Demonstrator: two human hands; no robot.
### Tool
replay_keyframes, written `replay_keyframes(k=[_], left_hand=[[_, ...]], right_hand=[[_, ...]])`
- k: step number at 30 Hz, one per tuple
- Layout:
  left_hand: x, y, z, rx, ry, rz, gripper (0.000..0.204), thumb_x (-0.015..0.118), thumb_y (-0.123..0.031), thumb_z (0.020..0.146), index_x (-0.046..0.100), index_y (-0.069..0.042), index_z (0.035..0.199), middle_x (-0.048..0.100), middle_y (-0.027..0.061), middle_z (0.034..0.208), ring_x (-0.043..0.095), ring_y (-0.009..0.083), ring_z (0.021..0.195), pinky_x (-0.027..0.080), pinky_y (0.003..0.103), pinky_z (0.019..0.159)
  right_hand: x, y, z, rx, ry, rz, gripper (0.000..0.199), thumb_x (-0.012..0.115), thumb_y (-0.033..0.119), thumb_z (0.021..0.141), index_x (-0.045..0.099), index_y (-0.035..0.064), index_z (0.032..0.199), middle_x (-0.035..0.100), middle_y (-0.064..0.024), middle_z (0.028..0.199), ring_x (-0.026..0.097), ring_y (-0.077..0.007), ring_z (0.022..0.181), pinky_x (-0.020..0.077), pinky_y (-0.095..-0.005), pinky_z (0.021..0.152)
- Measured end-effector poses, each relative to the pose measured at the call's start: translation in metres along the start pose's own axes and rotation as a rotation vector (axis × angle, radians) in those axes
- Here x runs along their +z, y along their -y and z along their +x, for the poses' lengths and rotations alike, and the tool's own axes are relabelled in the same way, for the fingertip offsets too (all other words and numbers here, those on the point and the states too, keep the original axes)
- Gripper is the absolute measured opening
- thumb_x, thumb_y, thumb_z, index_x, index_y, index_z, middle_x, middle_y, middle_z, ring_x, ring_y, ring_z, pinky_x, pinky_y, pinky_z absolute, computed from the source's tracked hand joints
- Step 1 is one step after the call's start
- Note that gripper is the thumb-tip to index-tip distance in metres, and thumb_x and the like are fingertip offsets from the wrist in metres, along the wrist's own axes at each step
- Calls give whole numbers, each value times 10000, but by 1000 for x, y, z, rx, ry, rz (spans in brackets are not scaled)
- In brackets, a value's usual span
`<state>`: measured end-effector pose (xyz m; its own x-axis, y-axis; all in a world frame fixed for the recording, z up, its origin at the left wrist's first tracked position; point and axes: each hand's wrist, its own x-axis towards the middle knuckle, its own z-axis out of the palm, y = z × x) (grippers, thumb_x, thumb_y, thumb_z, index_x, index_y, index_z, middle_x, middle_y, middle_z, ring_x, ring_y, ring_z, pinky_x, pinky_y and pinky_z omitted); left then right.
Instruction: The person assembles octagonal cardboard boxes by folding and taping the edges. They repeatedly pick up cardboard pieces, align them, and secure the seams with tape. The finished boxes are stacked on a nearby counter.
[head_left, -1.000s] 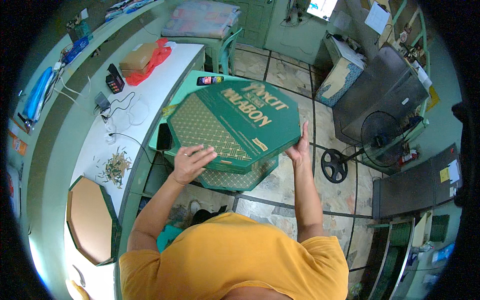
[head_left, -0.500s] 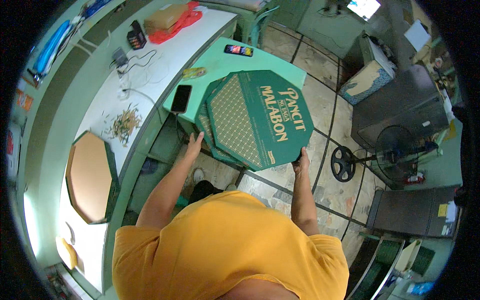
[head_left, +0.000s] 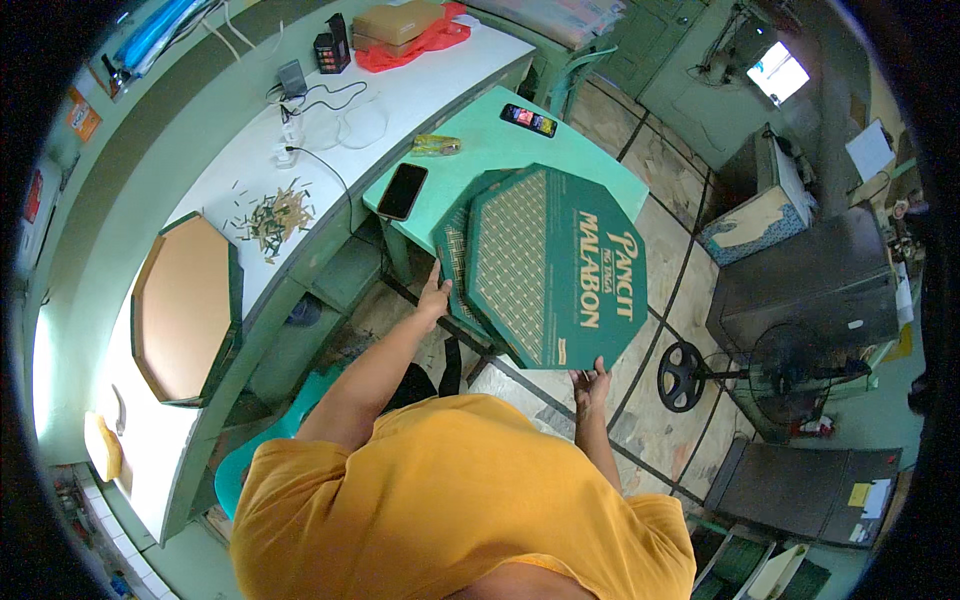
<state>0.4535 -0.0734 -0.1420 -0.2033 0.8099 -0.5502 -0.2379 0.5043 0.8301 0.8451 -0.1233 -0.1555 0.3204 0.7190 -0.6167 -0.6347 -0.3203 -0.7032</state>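
A stack of flat green octagonal cardboard boxes (head_left: 600, 210) with a woven pattern and pale lettering lies partly on the light green table (head_left: 480, 135), its near side jutting past the edge. The top box sits askew, so a lower one (head_left: 457, 255) shows along the left. My left hand (head_left: 432, 300) holds the stack's left edge, with one finger stretched along its side. At the near right corner, my right hand (head_left: 592, 388) grips the rim, thumb up and the other fingers partly hidden beneath.
Left of the stack lie a dark phone (head_left: 403, 191) and a yellowish packet (head_left: 436, 146); another phone (head_left: 528, 120) is farther back. The white counter (head_left: 215, 190) bears an open octagonal tray (head_left: 185, 310) and a pile of small strips (head_left: 275, 220). A fan (head_left: 790, 370) stands right.
My view has turned, and the stack appears farther right and lower. More of the lower box shows at the left beneath the top one. Both hands stay at the stack's edges.
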Motion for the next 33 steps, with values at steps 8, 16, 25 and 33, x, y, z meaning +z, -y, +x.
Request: replay_keyframes(k=[8, 16, 25, 33], left_hand=[[-29, -14, 52, -63, -141, 208, 546, 486, -257, 976, 273, -183, 1473, 396, 170, 1433, 466, 324, 1245, 373, 412, 1012], [-10, -48, 34, 207, -109, 108, 687, 434, -529, 940, 339, -59, 1432, 375, 196, 1433, 385, 316, 1303, 319, 404, 1060], [-36, -46, 29, 115, -10, 116, 733, 602, -428, 887, 313, -37, 1436, 430, 138, 1401, 438, 281, 1245, 392, 458, 968], [-38, -9, 22, 123, -56, 414, 748, 633, -423, 868, 290, -100, 1450, 330, 212, 1442, 359, 334, 1310, 362, 483, 1015]], right_hand=[[-48, 48, 21, 29, 59, 16, 489, 617, 245, 897, 379, 175, 1319, 551, -90, 1204, 556, -292, 1062, 518, -470, 796], [-2, 119, 55, -106, 188, -318, 638, 669, 269, 861, 334, 169, 1395, 503, -78, 1305, 538, -259, 1085, 488, -441, 828], [87, 108, 137, -306, 291, -236, 473, 572, 217, 939, 432, -18, 1325, 587, -124, 1172, 584, -236, 983, 476, -364, 881], [93, 106, 133, -272, 237, -520, 409, 450, 261, 988, 444, -1, 1301, 510, -138, 1263, 549, -251, 1045, 460, -386, 875]])
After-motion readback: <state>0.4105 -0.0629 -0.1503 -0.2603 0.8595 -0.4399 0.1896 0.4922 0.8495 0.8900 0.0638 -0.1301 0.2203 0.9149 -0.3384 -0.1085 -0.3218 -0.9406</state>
